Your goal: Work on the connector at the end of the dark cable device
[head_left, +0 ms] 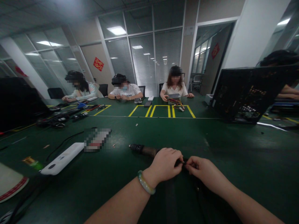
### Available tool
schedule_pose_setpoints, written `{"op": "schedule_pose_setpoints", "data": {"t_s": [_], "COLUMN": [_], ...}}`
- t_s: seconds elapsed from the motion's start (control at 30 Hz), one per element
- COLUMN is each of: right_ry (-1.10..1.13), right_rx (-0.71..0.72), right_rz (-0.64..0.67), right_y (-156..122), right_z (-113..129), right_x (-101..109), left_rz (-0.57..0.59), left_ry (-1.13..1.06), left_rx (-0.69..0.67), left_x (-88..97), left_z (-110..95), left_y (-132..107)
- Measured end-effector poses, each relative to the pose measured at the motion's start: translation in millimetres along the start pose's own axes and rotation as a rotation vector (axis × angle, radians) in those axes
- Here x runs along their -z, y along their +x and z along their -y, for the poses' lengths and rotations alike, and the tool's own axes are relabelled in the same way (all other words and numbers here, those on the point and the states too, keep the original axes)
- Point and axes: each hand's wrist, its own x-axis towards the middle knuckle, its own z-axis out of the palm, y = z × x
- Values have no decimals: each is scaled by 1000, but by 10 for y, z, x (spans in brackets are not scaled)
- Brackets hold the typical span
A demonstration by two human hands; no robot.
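My left hand (164,165), with a pale green bangle (146,183) at its wrist, is closed over the rear end of an electric screwdriver (147,150). This dark, stick-shaped tool lies above the green table with its narrow tip pointing left. Just to the right, my right hand (198,168) is closed in a pinch on the end of a black cord (197,188), held against the tool's rear end. The fingertips of both hands nearly meet there. The fingers hide the joint between cord and tool, so I cannot tell whether they are connected.
On the green table (130,193), a white power strip (63,158) and a small green-and-gold bottle (33,163) stand at left. A black computer case (247,93) rises at right. Tangled cables (58,119) lie far left. Several people sit across the table.
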Motion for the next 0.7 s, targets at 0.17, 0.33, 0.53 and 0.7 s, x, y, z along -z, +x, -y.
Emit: {"op": "schedule_pose_setpoints", "data": {"t_s": [0.17, 0.33, 0.53, 0.7], "right_ry": [-13, -14, -13, -1], "right_rx": [15, -3, -21, -16], "right_rz": [-14, 2, -1, 10], "right_y": [7, 3, -13, -12], "right_z": [19, 9, 49, 75], "right_x": [-3, 1, 17, 25], "left_rz": [-29, -35, -32, -21], "left_ry": [-29, -37, -34, -15], "left_rx": [-2, 1, -1, 2], "left_x": [-14, -28, 3, -2], "left_z": [5, 7, -6, -8], "left_y": [-3, -4, -2, 1]}}
